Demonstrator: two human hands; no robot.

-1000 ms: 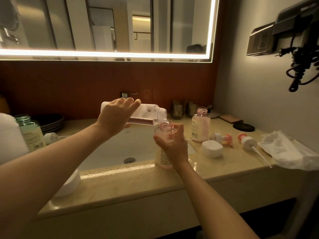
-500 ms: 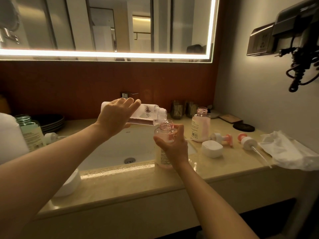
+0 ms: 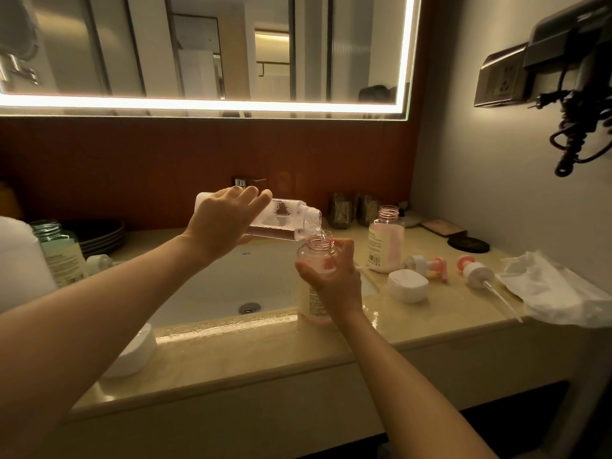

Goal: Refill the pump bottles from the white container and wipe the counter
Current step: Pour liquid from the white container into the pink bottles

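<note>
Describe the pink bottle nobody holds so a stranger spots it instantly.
Start at the sink under the lit mirror and go right along the counter. Behind the white lid stands an uncapped pink bottle with a barcode label. Unlike its twin in the right hand, nobody touches it.

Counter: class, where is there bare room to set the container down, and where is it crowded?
Bare: the front strip of the counter between sink and edge. Crowded: right of the sink, with bottle, cap, pumps and cloth.
</note>
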